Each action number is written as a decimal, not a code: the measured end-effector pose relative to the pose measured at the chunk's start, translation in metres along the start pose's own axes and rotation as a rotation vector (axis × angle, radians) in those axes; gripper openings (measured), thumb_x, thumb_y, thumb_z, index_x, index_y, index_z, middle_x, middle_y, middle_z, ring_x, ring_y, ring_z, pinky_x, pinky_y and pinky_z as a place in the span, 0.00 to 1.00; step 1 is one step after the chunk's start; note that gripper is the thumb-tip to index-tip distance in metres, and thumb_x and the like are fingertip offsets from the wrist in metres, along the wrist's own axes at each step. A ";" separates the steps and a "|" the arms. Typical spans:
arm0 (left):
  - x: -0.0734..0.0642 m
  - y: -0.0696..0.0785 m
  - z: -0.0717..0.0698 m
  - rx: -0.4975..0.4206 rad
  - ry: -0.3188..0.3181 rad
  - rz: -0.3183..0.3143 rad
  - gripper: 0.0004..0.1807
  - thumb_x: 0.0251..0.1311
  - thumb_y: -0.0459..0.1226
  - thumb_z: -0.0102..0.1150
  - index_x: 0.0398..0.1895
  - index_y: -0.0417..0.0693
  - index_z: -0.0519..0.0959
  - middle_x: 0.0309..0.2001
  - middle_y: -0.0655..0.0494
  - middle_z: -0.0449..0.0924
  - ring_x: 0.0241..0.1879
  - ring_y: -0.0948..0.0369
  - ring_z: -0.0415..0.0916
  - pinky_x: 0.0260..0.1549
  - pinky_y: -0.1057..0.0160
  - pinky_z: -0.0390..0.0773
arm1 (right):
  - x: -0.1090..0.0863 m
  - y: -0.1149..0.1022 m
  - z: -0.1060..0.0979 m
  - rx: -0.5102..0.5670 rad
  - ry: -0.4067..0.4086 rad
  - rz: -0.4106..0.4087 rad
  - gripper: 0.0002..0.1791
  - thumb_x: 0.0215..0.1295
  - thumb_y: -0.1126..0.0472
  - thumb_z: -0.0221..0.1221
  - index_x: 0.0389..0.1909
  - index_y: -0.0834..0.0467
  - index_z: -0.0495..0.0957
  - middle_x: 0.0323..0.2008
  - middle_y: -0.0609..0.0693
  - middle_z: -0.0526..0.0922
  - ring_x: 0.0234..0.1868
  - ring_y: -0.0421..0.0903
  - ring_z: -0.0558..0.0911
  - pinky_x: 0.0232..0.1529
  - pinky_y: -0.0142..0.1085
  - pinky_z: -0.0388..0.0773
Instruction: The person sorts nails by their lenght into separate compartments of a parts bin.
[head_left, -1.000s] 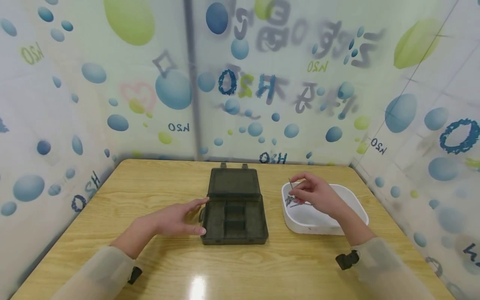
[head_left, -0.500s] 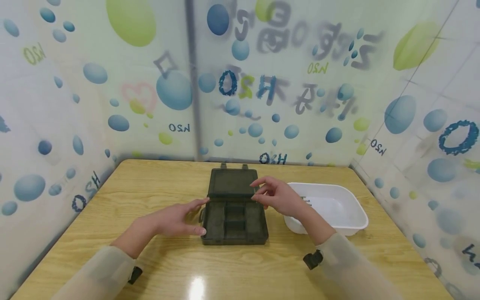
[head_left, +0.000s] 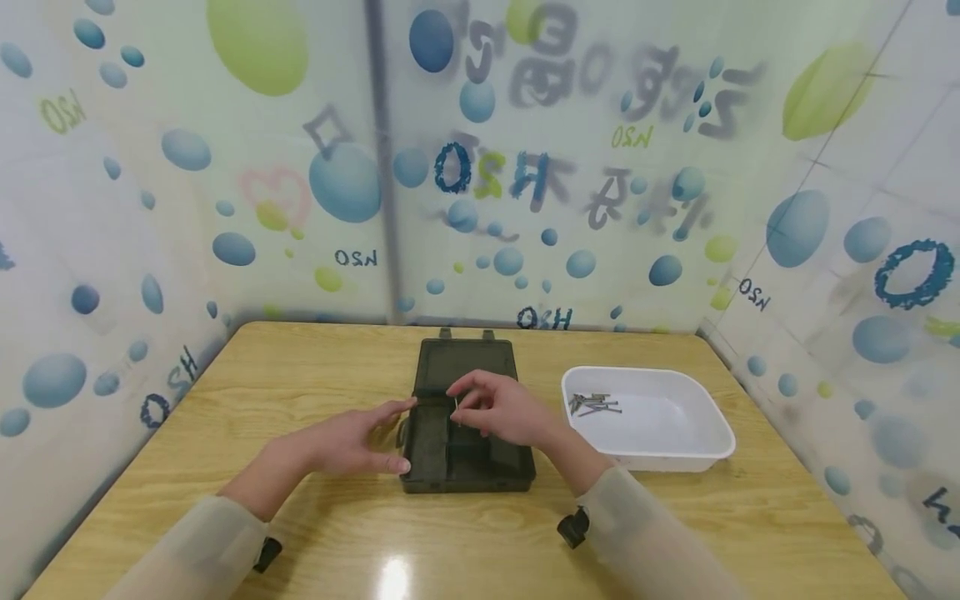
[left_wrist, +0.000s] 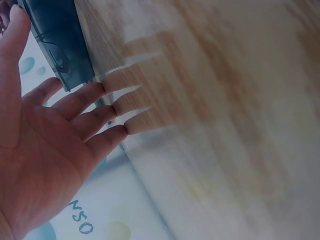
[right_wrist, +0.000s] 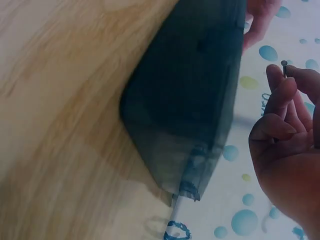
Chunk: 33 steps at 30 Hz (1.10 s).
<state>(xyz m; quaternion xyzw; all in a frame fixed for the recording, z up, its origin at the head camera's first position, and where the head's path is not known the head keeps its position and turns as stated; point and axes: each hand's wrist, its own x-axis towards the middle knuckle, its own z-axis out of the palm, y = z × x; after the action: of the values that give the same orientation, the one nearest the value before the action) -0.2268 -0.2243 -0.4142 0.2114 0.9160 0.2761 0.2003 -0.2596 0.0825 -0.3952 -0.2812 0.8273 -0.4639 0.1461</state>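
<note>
A dark, see-through plastic box (head_left: pixel 427 446) lies with its lid (head_left: pixel 468 360) folded back on the table, showing divided compartments. My right hand (head_left: pixel 504 410) is over the box's middle and pinches a thin metal screw (head_left: pixel 456 405) between thumb and fingertips. In the right wrist view the screw's round head (right_wrist: pixel 284 63) sticks out above the fingertips. At the box's left side, my left hand (head_left: pixel 348 440) is spread, its thumb and fingertips right at the side wall. The right hand covers part of the compartments in the head view.
A white plastic tray (head_left: pixel 667 461) stands right of the box. Several loose screws (head_left: pixel 592 404) lie in its left end. The wooden table (head_left: pixel 315 533) meets patterned curtains (head_left: pixel 300 275) at the back and sides.
My right hand has moved left from the white tray to above the box, carrying the screw. My left hand has kept its place at the box's left side.
</note>
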 end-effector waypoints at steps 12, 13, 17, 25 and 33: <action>0.000 0.000 -0.001 -0.005 -0.003 -0.002 0.57 0.67 0.65 0.70 0.92 0.63 0.51 0.86 0.38 0.61 0.83 0.35 0.63 0.75 0.26 0.67 | 0.015 0.001 0.023 -0.023 -0.063 0.056 0.17 0.77 0.60 0.69 0.61 0.57 0.83 0.38 0.45 0.90 0.27 0.42 0.81 0.32 0.34 0.82; 0.000 0.000 -0.001 -0.004 -0.002 -0.003 0.57 0.67 0.65 0.70 0.92 0.63 0.52 0.85 0.37 0.61 0.83 0.35 0.63 0.75 0.26 0.67 | 0.016 0.002 0.025 -0.025 -0.070 0.061 0.16 0.77 0.60 0.69 0.61 0.57 0.83 0.38 0.45 0.90 0.27 0.42 0.81 0.32 0.34 0.82; -0.001 0.000 -0.001 -0.007 -0.005 -0.005 0.57 0.67 0.65 0.71 0.92 0.63 0.52 0.85 0.37 0.62 0.82 0.35 0.63 0.74 0.26 0.68 | 0.017 0.001 0.029 -0.047 -0.080 0.077 0.15 0.77 0.59 0.69 0.60 0.56 0.84 0.38 0.45 0.90 0.28 0.42 0.82 0.32 0.34 0.82; 0.002 0.000 -0.003 0.007 0.010 0.020 0.58 0.67 0.65 0.71 0.91 0.61 0.52 0.85 0.36 0.62 0.81 0.34 0.65 0.75 0.27 0.68 | 0.020 -0.004 0.034 -0.129 -0.072 0.093 0.15 0.77 0.59 0.69 0.60 0.54 0.84 0.39 0.43 0.90 0.29 0.45 0.84 0.32 0.34 0.83; 0.000 -0.002 0.000 0.011 0.008 0.018 0.58 0.67 0.66 0.70 0.92 0.62 0.52 0.86 0.39 0.61 0.82 0.35 0.64 0.75 0.26 0.67 | 0.014 -0.002 0.023 -0.114 -0.031 0.044 0.16 0.78 0.56 0.68 0.62 0.55 0.85 0.40 0.43 0.90 0.27 0.45 0.85 0.34 0.36 0.85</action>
<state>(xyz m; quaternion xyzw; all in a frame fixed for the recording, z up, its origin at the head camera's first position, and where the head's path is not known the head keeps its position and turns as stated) -0.2277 -0.2262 -0.4152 0.2197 0.9163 0.2735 0.1930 -0.2581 0.0575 -0.4058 -0.2781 0.8560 -0.4081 0.1527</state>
